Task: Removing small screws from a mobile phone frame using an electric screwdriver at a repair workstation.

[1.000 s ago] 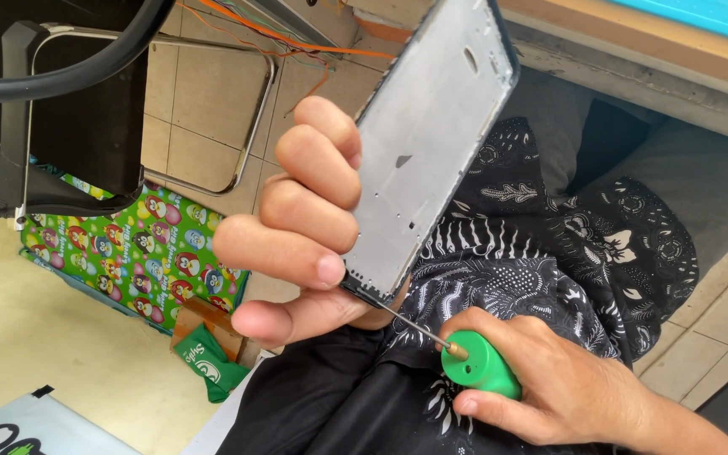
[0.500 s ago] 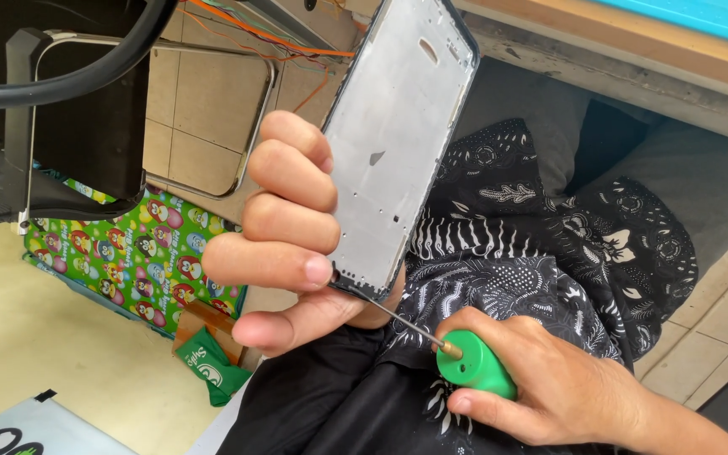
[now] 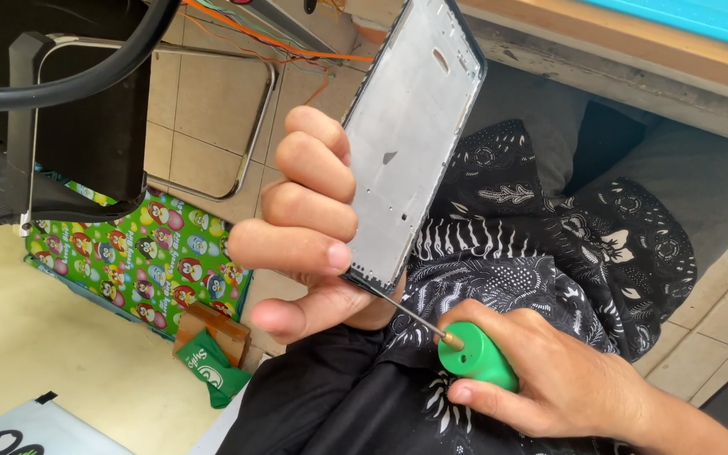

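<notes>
1. The left hand (image 3: 313, 227) is curled around one grey phone frame (image 3: 406, 143), held upright above the lap.
2. The right hand (image 3: 549, 383) pinches one green-handled screwdriver (image 3: 473, 358), its tip touching the frame's bottom edge.

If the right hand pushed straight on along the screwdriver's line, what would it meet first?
The right hand holds a green-handled screwdriver aimed up-left; its tip already looks to be at the lower edge of the phone frame, beside the left hand. Depth is unclear.
</notes>
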